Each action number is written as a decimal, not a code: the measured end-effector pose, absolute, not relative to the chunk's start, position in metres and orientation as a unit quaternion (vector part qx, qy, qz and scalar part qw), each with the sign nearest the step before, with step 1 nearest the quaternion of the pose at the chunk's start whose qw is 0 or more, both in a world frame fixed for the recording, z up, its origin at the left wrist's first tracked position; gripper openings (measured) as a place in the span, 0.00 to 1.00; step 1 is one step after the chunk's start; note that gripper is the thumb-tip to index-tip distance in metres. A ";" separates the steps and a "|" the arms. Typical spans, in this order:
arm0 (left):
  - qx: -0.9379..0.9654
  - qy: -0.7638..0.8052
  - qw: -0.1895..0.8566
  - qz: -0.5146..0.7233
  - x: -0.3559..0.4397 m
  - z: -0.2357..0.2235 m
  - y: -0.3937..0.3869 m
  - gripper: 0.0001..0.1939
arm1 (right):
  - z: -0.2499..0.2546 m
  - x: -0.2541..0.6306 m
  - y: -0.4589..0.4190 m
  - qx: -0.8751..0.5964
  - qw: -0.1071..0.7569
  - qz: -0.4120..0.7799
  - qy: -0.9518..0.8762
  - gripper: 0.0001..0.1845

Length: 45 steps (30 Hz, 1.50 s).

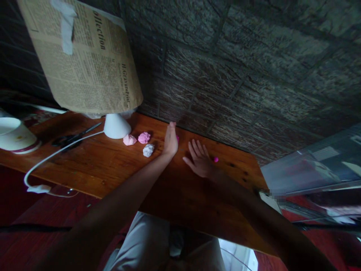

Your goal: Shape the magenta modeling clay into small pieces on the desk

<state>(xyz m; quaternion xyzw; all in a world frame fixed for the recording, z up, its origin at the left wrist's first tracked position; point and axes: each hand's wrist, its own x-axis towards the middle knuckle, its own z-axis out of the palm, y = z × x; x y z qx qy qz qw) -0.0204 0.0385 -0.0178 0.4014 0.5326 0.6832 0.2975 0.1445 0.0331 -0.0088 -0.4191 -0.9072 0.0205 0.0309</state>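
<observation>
My left hand stands on its edge on the wooden table, its fingers straight and stretched toward the wall. A bit of bright pink material shows at its right side, mostly hidden by the palm; whether they touch I cannot tell. Palm down, with the fingers spread, my right hand lies at the tabletop and holds nothing. Just right of it is a small bright pink ball. To the left of my left hand sit three knobbly lumps: a pale pink lump, a pink lump and a white lump.
A lamp with a newsprint shade and white base stands at the left. Its white cord crosses dark scissors. A paper cup is at far left. Behind the table rises a stone-patterned wall.
</observation>
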 end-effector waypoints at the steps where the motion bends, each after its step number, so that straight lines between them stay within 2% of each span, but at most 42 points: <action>1: 0.396 0.534 0.304 0.682 -0.020 -0.018 0.038 0.42 | -0.006 0.144 0.038 -0.461 0.028 0.026 -0.887 0.46; 4: 0.376 0.533 0.317 0.688 -0.018 -0.017 0.037 0.40 | 0.000 0.127 0.050 -0.533 0.016 0.050 -0.844 0.45; 10: 0.370 0.519 0.300 0.710 -0.020 -0.016 0.037 0.38 | -0.010 0.128 0.023 -0.350 0.044 0.019 -0.935 0.42; 15: 0.370 0.516 0.308 0.709 -0.021 -0.016 0.038 0.40 | -0.007 0.145 0.039 -0.496 0.054 0.069 -0.864 0.42; 19: 0.364 0.508 0.311 0.716 -0.020 -0.013 0.038 0.39 | -0.013 0.156 0.021 -0.386 0.089 0.099 -0.913 0.39; 22: 0.363 0.509 0.315 0.715 -0.018 -0.010 0.037 0.38 | -0.022 0.183 -0.011 -0.331 0.133 0.107 -0.928 0.33; 25: 0.357 0.510 0.329 0.710 -0.016 -0.008 0.037 0.37 | -0.022 0.212 -0.025 -0.348 0.170 0.139 -0.912 0.25; 27: 0.355 0.507 0.333 0.711 -0.013 -0.008 0.037 0.37 | -0.016 0.222 -0.025 -0.379 0.211 0.188 -0.881 0.20; 29: 0.365 0.497 0.340 0.710 -0.010 -0.008 0.036 0.37 | -0.007 0.224 -0.022 -0.407 0.287 0.273 -0.823 0.13; 31: 0.392 0.476 0.363 0.698 -0.004 -0.008 0.032 0.37 | 0.004 0.222 -0.022 -0.402 0.377 0.404 -0.730 0.15; 34: 0.465 0.429 0.391 0.669 0.008 -0.004 0.021 0.37 | 0.020 0.217 -0.025 -0.339 0.460 0.605 -0.555 0.22; 38: 0.589 0.349 0.395 0.613 0.026 0.003 -0.002 0.30 | 0.029 0.222 -0.026 -0.280 0.442 0.735 -0.432 0.19; 42: 0.667 0.286 0.403 0.558 0.036 0.007 -0.014 0.18 | 0.028 0.230 -0.022 -0.255 0.441 0.757 -0.409 0.20; 45: 0.693 0.280 0.400 0.531 0.039 0.006 -0.016 0.15 | 0.023 0.232 -0.020 -0.266 0.437 0.751 -0.418 0.23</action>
